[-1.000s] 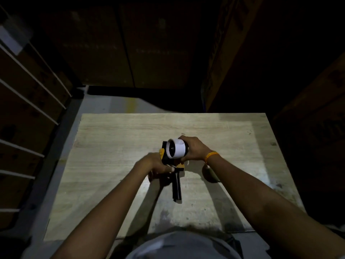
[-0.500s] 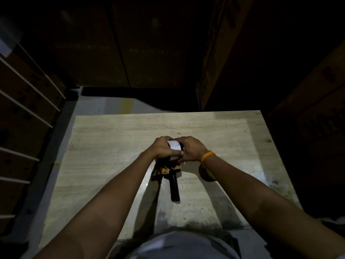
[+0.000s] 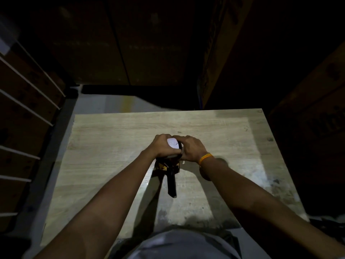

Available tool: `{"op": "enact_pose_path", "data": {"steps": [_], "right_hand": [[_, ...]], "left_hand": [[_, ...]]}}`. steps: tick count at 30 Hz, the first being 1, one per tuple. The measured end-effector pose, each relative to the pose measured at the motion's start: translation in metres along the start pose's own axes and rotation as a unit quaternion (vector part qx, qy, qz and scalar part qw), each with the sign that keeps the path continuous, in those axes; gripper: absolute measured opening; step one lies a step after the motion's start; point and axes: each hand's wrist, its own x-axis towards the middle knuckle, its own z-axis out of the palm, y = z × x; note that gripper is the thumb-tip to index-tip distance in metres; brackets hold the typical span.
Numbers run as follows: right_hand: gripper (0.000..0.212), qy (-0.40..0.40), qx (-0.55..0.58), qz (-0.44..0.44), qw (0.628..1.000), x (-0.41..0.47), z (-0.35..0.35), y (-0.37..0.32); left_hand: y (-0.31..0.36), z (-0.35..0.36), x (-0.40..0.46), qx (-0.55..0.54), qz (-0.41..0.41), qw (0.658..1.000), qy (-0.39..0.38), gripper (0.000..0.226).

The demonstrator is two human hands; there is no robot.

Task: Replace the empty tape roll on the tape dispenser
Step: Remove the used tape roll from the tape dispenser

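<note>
A black and yellow tape dispenser (image 3: 169, 170) stands on the wooden table (image 3: 112, 143), its black handle (image 3: 171, 185) pointing toward me. A white tape roll (image 3: 172, 143) sits at the dispenser's head. My left hand (image 3: 163, 145) wraps over the roll from the left, fingers curled across its face. My right hand (image 3: 190, 149), with an orange wristband, grips the roll and the dispenser's head from the right. Most of the roll and the hub are hidden by both hands.
A dark round object (image 3: 207, 170) lies on the table just behind my right forearm, mostly hidden. Dark cardboard boxes (image 3: 308, 131) stand to the right and behind the table. A rack with white rails (image 3: 28, 109) is at the left.
My left hand rose from the dispenser's body to the white roll and now covers it. The roll's open face, visible a second ago, is hidden under both hands.
</note>
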Motion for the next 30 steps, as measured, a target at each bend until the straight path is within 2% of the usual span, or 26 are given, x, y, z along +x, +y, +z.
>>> {"op": "enact_pose_path", "data": {"steps": [6, 15, 18, 23, 30], "right_hand": [[0.067, 0.024, -0.007, 0.017, 1.0, -0.004, 0.004, -0.001], [0.082, 0.012, -0.016, 0.049, 0.999, -0.005, 0.013, -0.003], [0.088, 0.0, -0.015, 0.073, 0.997, -0.003, 0.013, -0.005], [0.095, -0.028, -0.013, 0.093, 0.995, -0.004, 0.019, -0.008], [0.098, -0.054, -0.028, 0.119, 0.991, -0.006, 0.029, -0.012]], "left_hand": [[0.0, 0.003, 0.0, 0.017, 0.003, 1.0, 0.007, 0.058], [0.0, 0.002, 0.0, 0.04, 0.008, 0.999, 0.004, 0.069], [0.003, 0.006, -0.001, 0.054, -0.003, 0.998, 0.019, 0.065], [0.001, 0.016, -0.006, 0.103, -0.034, 0.993, 0.052, 0.077], [-0.003, 0.014, -0.004, 0.13, -0.026, 0.991, 0.036, 0.057]]}}
